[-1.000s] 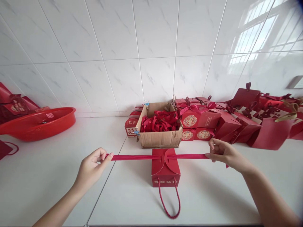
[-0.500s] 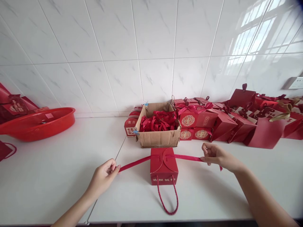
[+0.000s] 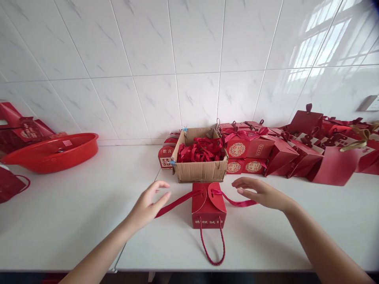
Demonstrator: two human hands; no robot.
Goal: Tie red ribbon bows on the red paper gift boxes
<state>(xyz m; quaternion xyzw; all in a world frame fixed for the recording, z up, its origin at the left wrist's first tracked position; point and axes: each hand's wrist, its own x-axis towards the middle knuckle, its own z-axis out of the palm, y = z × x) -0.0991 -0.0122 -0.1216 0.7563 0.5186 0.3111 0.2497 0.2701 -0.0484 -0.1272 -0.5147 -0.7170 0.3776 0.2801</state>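
Note:
A small red gift box (image 3: 207, 211) stands on the white table in front of me, its twisted cord handle (image 3: 217, 263) hanging forward onto the tabletop. Two curved flaps on its top are slightly apart, and a red ribbon (image 3: 177, 201) runs through their slots, with a tail out on either side. My left hand (image 3: 152, 203) is open above the left tail, thumb and fingers apart. On the other side my right hand (image 3: 259, 191) is also open, over the right tail, which droops toward the table. Neither hand grips the ribbon.
Just behind the gift box stands a cardboard box (image 3: 201, 171) full of red ribbons. Many red gift boxes (image 3: 251, 149) line the wall to the right. A red plastic basin (image 3: 59, 157) sits at the left, near a red bag (image 3: 12, 187).
Both hands have let go of the ribbon tails and moved inward toward the gift box. The tails, pulled straight before, now hang slack, and the top flaps have parted a little.

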